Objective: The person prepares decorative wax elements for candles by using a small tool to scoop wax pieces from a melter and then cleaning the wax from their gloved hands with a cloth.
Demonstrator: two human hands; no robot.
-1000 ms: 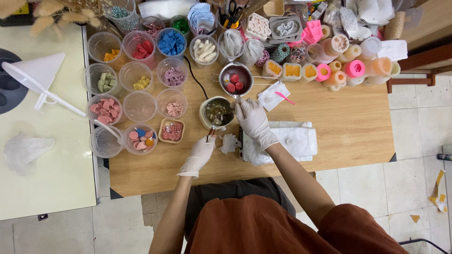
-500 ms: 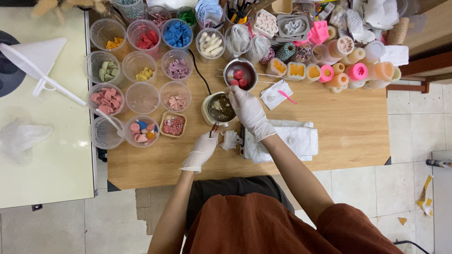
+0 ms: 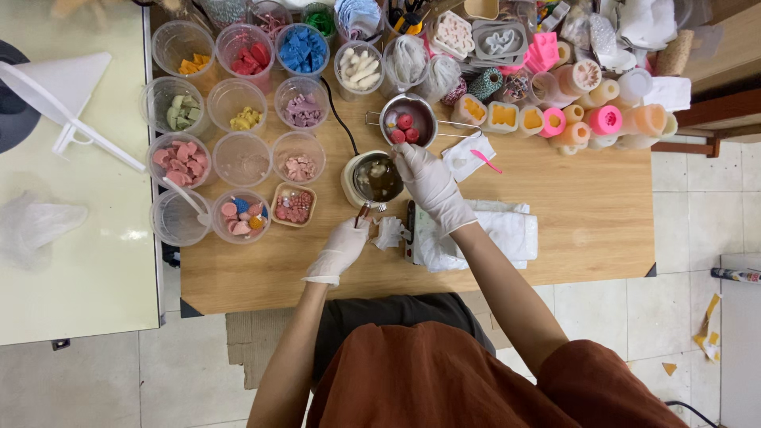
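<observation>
Head view, looking straight down. Your left hand (image 3: 342, 247), gloved in white, is closed around the dark handle (image 3: 362, 214) of the small melting pot (image 3: 374, 179). That grip steadies the pot so it does not turn or tip while the other hand works over it. The pot sits on the wooden worktop (image 3: 587, 206), roughly centre, with a dark liquid and a few pale lumps inside.

Your right hand (image 3: 428, 184), also gloved, hangs over the pot's right rim, fingers drawn together and pointing down toward the liquid. Whether they pinch something small you cannot tell; the glove hides it.

Just behind the pot stands a steel cup (image 3: 407, 120) holding red pieces, within easy reach of the right hand. A black cord (image 3: 337, 119) runs from the pot toward the back of the worktop.

To the left, clear plastic cups (image 3: 238, 119) of coloured wax pieces stand in rows, sorted by colour and kept clear of the pot. A white cloth (image 3: 499, 234) lies under your right forearm, and a crumpled tissue (image 3: 388, 232) sits just beside the left hand, probably there for drips. Silicone moulds (image 3: 602, 119) in pink and orange line the far right edge.
</observation>
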